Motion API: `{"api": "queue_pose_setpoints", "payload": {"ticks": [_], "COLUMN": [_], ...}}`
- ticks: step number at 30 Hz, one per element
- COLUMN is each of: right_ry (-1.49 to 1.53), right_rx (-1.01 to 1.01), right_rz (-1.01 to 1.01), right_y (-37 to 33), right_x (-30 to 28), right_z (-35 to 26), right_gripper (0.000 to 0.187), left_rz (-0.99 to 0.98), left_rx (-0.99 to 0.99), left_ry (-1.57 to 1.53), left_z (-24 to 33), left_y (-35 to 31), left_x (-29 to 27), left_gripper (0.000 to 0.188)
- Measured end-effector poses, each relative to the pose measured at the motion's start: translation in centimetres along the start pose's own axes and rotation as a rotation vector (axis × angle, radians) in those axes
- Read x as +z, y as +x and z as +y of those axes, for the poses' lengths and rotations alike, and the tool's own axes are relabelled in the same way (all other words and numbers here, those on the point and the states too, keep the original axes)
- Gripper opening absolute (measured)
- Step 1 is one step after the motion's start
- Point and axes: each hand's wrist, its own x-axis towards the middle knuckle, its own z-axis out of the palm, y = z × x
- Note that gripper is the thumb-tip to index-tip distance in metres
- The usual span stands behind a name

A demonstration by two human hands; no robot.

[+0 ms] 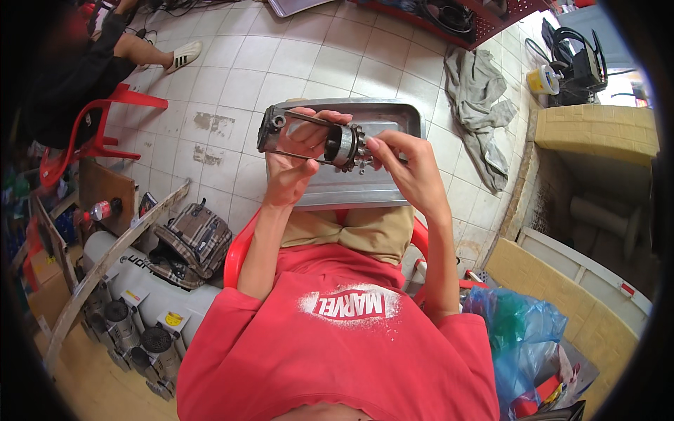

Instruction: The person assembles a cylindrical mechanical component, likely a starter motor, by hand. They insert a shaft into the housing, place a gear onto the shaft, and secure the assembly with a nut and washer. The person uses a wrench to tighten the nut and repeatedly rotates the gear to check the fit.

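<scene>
My left hand (286,175) is half-curled, thumb opposing fingers, cradling the metal assembly (345,147); my right hand (413,160), wrist bent inward, pinches thumb and forefinger at its right end, on what I cannot tell; block (268,132) and cylinder look already joined, that right end seemingly unfinished, anything further unshown; the tray (351,198) sits beneath.

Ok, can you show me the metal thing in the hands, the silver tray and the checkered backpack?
Metal thing (345,146): head view, on its round drum part.
Silver tray (337,183): head view, on its bare bottom.
Checkered backpack (201,240): head view, on its plaid cloth.
</scene>
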Motion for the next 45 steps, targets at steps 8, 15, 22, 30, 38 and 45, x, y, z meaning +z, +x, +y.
{"api": "queue_pose_setpoints", "payload": {"ticks": [8, 15, 22, 30, 38, 45], "right_ry": [0.175, -0.014, 0.106, 0.044, 0.053, 0.199], "right_rx": [-0.162, -0.320, 0.008, -0.288, -0.306, -0.128], "right_rz": [0.118, 0.305, -0.025, 0.238, 0.165, -0.040], "right_y": [0.2, 0.3, 0.2, 0.1, 0.3, 0.6], "right_x": [1.2, 1.7, 1.1, 1.5, 1.5, 1.3], "right_z": [0.8, 0.0, 0.6, 0.3, 1.4, 2.0], "right_gripper": [0.025, 0.023, 0.018, 0.019, 0.018, 0.013], "left_rz": [0.042, 0.020, 0.012, 0.000, -0.006, -0.015], "left_rx": [0.004, 0.002, 0.012, 0.021, -0.004, -0.033], "left_ry": [0.016, 0.030, 0.022, 0.033, 0.070, 0.120], "left_z": [-0.2, -0.1, 0.0, 0.1, 0.3, 0.8], "left_y": [-0.1, -0.1, -0.2, -0.1, 0.0, -0.1], "left_x": [-0.2, -0.2, -0.4, -0.2, 0.0, 0.2], "left_gripper": [0.077, 0.076, 0.076, 0.076, 0.078, 0.076]}}
